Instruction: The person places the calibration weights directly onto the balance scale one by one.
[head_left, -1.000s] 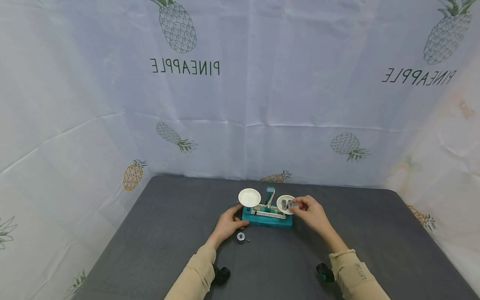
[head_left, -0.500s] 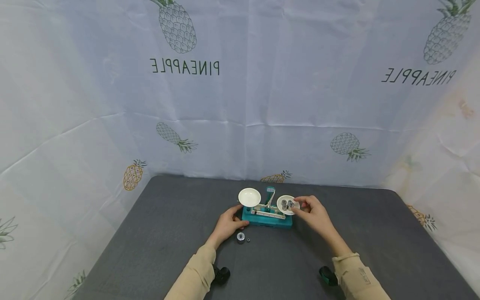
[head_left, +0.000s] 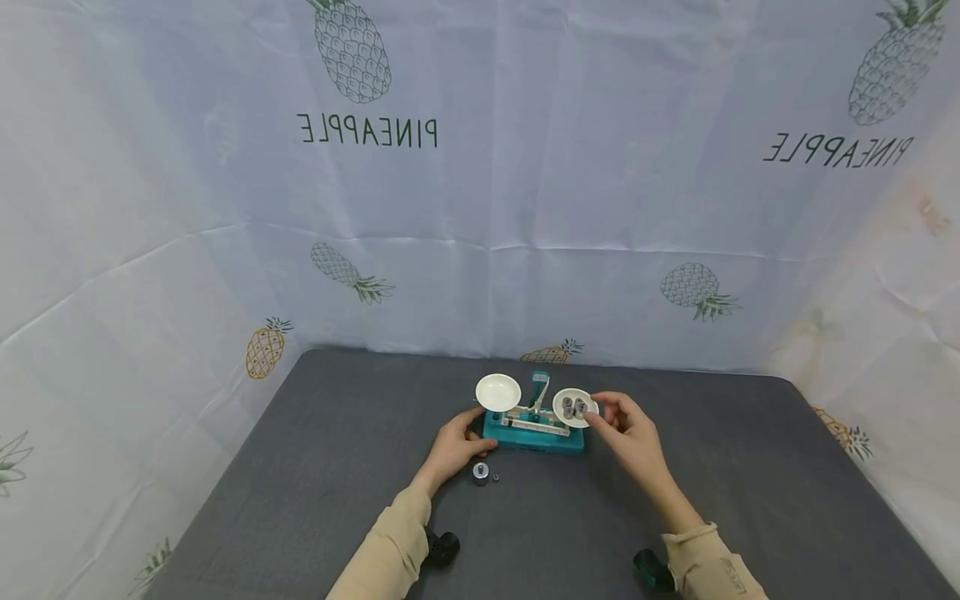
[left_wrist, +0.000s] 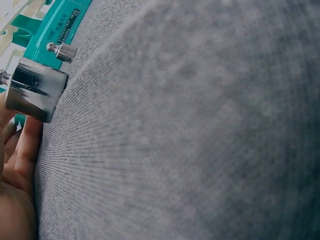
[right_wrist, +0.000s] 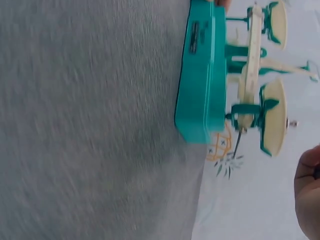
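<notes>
In the head view, a teal balance scale [head_left: 536,440] with two cream pans stands on the dark table. My left hand [head_left: 452,450] grips the left end of its base, thumb in front and fingers around the side. The left pan [head_left: 498,392] is bare; small metal weights [head_left: 567,408] stand in the right pan [head_left: 576,422]. At that pan's right rim is my right hand [head_left: 633,437], thumb and forefinger apart with a gap between them. In the right wrist view, this hand [right_wrist: 311,195] shows only partly, beside the pan.
A larger cylindrical metal weight [left_wrist: 37,90] and a tiny one [left_wrist: 65,52] stand on the table in front of the scale, near my left hand. Behind the table [head_left: 360,433] hangs a pale cloth [head_left: 480,183] with pineapple prints.
My right hand has spread its fingertips away from the weights and drawn back to the right pan's rim, leaving the weights standing there. My left hand has kept its place on the base.
</notes>
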